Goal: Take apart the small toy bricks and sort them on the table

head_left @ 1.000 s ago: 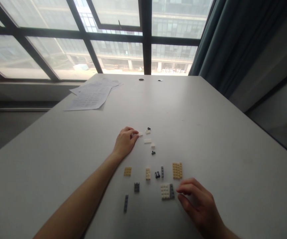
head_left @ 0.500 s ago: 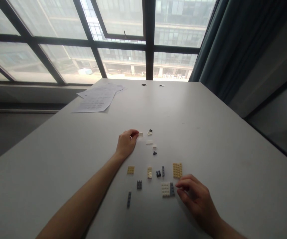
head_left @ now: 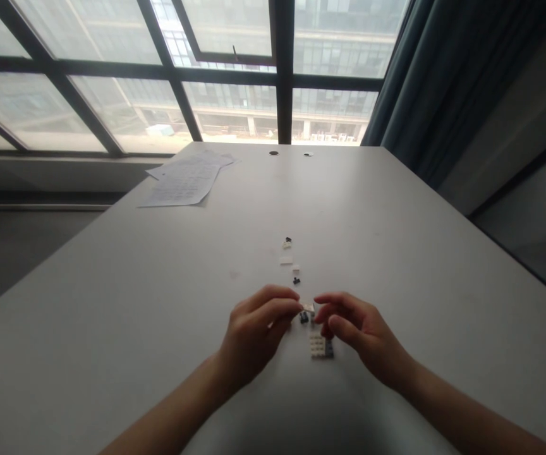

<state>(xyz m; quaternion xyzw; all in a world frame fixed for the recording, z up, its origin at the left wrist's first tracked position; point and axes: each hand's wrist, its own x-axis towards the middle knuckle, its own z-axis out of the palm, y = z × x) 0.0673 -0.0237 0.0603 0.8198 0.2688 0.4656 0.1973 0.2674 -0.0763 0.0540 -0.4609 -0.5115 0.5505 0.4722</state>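
My left hand (head_left: 261, 325) pinches a small white building brick (head_left: 308, 308) between thumb and fingertips, raised over the table. Facing it from the other side, my right hand (head_left: 365, 328) has its fingers apart and curved, close to the brick with no visible hold on it. Just below the brick lies a small black piece (head_left: 304, 317). A white studded plate (head_left: 317, 346) joined to a dark grey strip (head_left: 329, 349) rests under the right fingertips. The tan plates and other grey pieces are hidden behind my hands and arms.
Farther up the white table (head_left: 396, 253) lie a long white piece (head_left: 286, 260), a short white one (head_left: 296, 269), a black piece (head_left: 296, 280) and a small black-and-white cluster (head_left: 287, 243). Printed papers (head_left: 182, 183) lie at the far left, before the window.
My left hand has brought the white brick nearer and to the right. My right hand has moved up and left, so the two hands now almost meet. The view has tilted slightly downward.
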